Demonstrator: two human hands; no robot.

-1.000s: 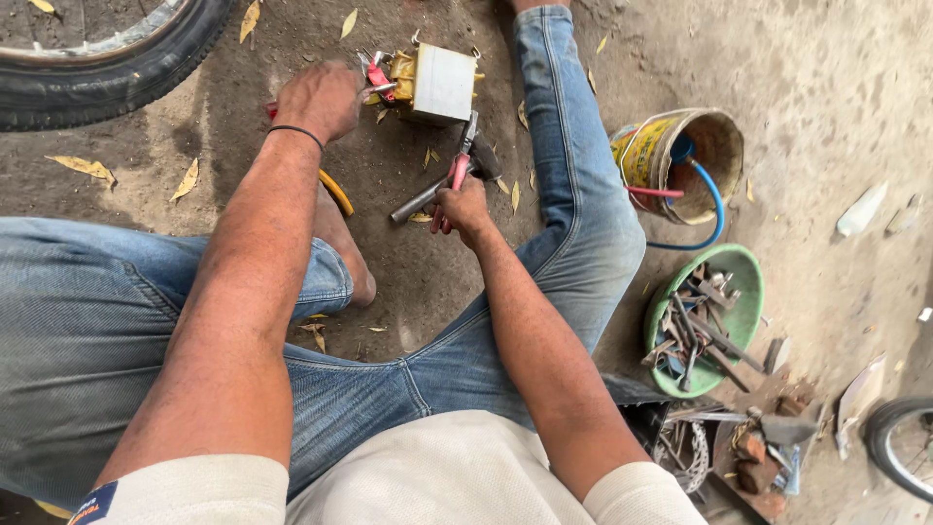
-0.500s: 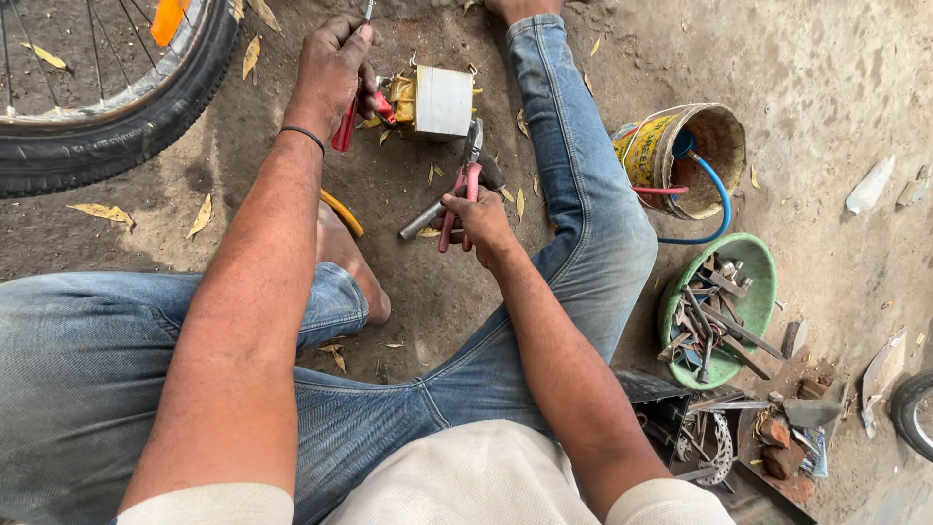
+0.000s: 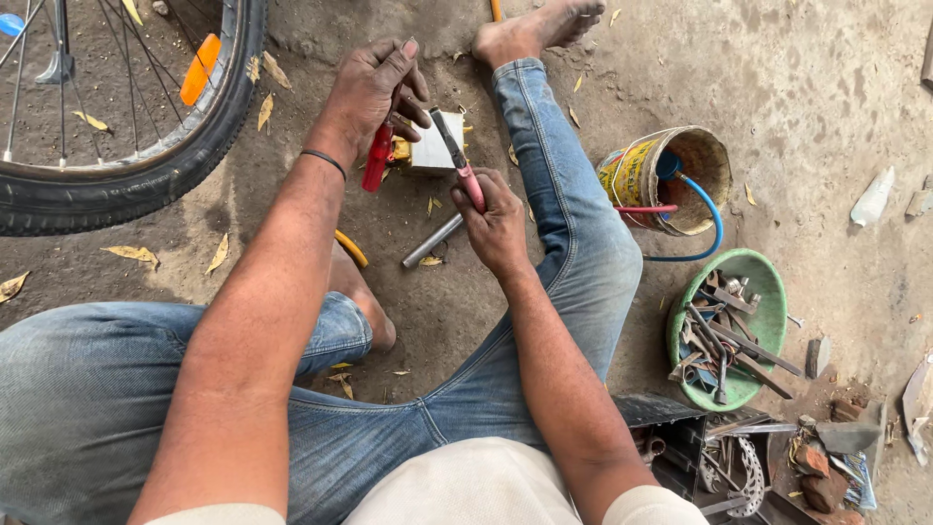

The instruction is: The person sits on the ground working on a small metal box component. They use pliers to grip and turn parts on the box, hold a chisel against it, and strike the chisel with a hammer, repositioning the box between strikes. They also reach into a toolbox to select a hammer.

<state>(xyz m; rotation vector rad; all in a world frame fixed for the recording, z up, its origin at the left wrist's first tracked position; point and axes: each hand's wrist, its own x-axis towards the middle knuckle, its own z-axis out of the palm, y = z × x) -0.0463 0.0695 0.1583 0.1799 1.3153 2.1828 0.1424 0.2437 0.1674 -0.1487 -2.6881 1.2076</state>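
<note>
He sits on the dirt, right hand [image 3: 498, 222] gripping pink-handled pliers [image 3: 457, 160], a metal tube [image 3: 432, 241] just below. Beyond, left hand [image 3: 374, 89] clutches a red-handled tool [image 3: 377, 156]. Both tools raised; nothing worked yet.

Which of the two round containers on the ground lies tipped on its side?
The yellow bucket, its mouth facing sideways; the green bowl sits upright, full of tools.
</note>
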